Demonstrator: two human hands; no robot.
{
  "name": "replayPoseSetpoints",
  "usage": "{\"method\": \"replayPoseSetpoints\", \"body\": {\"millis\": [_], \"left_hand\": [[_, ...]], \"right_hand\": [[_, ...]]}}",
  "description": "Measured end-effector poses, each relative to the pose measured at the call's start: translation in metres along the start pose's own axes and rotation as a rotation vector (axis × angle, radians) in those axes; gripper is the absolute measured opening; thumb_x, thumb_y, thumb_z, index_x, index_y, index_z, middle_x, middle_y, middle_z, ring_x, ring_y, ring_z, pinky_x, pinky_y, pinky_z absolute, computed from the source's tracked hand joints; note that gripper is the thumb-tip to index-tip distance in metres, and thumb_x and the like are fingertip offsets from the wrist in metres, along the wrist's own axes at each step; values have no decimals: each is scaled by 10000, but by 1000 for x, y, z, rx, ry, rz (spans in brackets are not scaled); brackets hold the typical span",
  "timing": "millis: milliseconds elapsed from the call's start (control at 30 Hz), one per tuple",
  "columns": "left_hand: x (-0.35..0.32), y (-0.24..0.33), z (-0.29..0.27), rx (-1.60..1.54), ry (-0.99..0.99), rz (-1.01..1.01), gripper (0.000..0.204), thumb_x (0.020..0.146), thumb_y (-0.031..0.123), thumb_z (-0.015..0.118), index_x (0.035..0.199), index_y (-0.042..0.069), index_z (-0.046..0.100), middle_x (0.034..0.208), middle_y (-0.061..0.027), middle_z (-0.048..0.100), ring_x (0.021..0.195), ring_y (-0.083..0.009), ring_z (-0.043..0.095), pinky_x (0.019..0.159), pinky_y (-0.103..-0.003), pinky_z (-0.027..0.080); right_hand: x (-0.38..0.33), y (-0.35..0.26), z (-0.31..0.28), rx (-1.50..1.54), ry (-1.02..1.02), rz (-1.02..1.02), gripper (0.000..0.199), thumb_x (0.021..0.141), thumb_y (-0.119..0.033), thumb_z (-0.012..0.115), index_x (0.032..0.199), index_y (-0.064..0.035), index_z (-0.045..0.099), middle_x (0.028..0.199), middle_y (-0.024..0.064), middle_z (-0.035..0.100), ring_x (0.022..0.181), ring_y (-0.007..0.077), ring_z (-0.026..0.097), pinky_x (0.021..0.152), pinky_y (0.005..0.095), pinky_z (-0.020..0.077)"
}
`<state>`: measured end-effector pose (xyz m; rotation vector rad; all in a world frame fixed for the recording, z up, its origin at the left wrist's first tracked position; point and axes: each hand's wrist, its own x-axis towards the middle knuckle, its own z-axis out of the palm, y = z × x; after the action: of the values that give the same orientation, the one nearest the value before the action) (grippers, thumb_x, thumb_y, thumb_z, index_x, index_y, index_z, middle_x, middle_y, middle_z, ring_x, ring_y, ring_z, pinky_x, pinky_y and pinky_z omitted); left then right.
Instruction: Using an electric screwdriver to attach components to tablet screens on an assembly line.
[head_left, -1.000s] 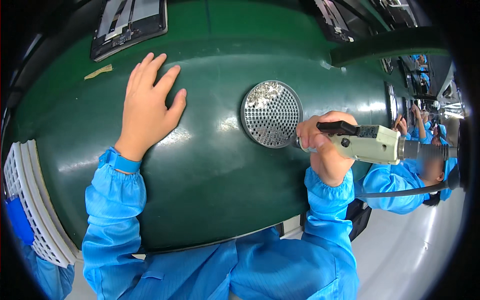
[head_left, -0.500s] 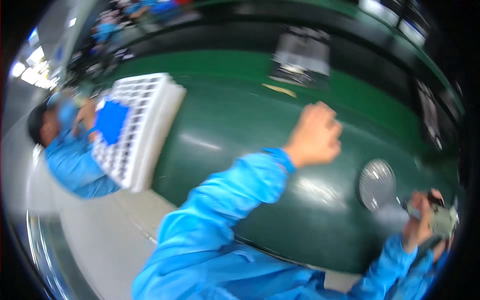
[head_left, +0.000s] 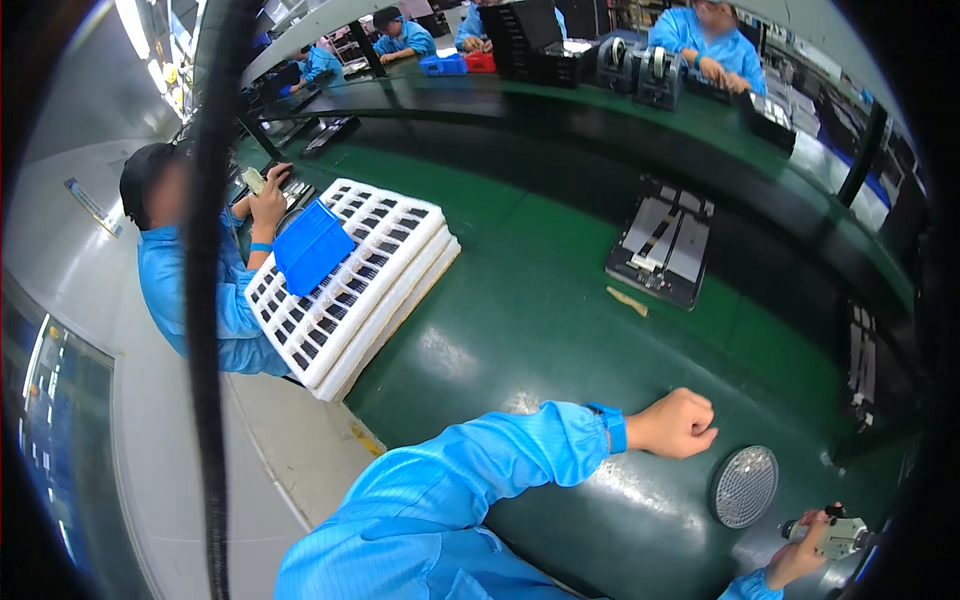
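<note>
Curled into a fist, my left hand hovers over the green bench, just up and left of a round dish with a silvery, speckled surface. Whether anything is inside the fist is hidden. At the lower right, my right hand is wrapped round a pale grey-green hand tool with a short metal nose pointing toward the dish. Farther back lies an opened flat black device with grey panels inside. Just in front of it is a small yellowish strip.
Stacked white foam trays with dark parts in their slots stand at the left, a blue plastic tray on top. Beside them a co-worker holds a pale tool. A dark cable hangs across the left. A raised shelf runs behind.
The view has swung and sharpened. My left hand has moved away from the black device, closer to the round dish, and its fingers are more tightly curled. My right hand still holds the tool.
</note>
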<state>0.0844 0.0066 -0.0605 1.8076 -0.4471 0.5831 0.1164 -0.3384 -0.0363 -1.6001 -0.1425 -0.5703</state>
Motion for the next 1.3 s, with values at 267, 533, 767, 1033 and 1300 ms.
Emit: {"method": "replayPoseSetpoints", "body": {"millis": [267, 533, 767, 1033, 1300], "left_hand": [[-13, 6, -1, 295, 15, 255, 320, 731, 58, 628, 510, 53, 396, 530, -81, 418, 473, -271, 475, 420, -403, 356], [6, -3, 13, 412, 86, 434, 312, 758, 34, 628, 540, 60, 407, 513, -63, 392, 455, -221, 466, 394, -372, 345], [7, 15, 14, -588, -176, -644, 371, 905, 213, 597, 598, 76, 441, 462, -41, 523, 351, -52, 408, 329, -224, 278], [3, 23, 18, -455, -314, -541, 364, 904, 180, 568, 577, 71, 448, 483, -19, 518, 396, -57, 464, 378, -222, 335], [-3, 33, 25, -206, -314, -415, 379, 887, 155, 583, 550, 48, 446, 469, -18, 496, 443, -84, 539, 417, -253, 404]], "right_hand": [[-6, -36, 32, -118, 72, 22, 111, 805, -69, 637, 745, 19, 607, 712, 86, 596, 619, 166, 539, 564, 315, 446], [-3, -38, 18, -98, 5, -39, 86, 784, -21, 636, 738, 30, 585, 691, 92, 586, 595, 165, 520, 535, 296, 425], [6, -39, 3, -22, -7, 21, 121, 809, -36, 636, 861, 43, 559, 694, 82, 578, 574, 150, 508, 512, 287, 413], [4, -45, 1, -38, -52, 91, 259, 820, -24, 621, 1054, 40, 531, 702, 71, 573, 552, 128, 502, 482, 260, 406], [8, -42, 0, -67, -145, 118, 220, 830, -56, 629, 1009, 42, 546, 701, 73, 575, 541, 128, 502, 487, 259, 406]]}}
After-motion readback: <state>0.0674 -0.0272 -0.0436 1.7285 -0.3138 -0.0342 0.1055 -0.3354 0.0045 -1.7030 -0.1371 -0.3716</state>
